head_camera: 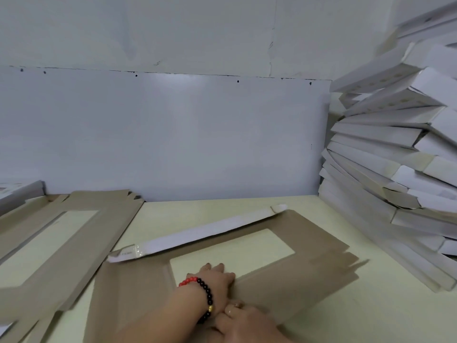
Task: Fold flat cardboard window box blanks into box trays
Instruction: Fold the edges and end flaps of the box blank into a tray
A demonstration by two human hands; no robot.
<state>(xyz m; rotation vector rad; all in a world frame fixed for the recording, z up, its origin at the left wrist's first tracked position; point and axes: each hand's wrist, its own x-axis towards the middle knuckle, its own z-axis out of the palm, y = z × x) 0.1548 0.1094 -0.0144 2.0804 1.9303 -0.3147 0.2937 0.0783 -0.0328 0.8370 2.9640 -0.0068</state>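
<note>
I see a brown cardboard blank [284, 280] lying flat on the pale table [333, 318], near the front edge of my view, with its rectangular window [232, 251] open to the table surface. Its far long flap [197, 235] is already folded up and shows a white side. The left hand [215, 278], which wears a bracelet [200, 293] of red and dark beads, lies flat on the blank at the near edge of the window — the fingers straight and close together, pressing down on the card. The right hand [244, 323] is just beside it, touching the left wrist, low in the picture; its fingers rest on the near strip of the blank, but I cannot tell if they pinch it or only press. At the left lies a stack of flat blanks [61, 233]. At the right stands a tall, leaning pile of folded white trays [395, 149] against the grey wall [173, 132].
</note>
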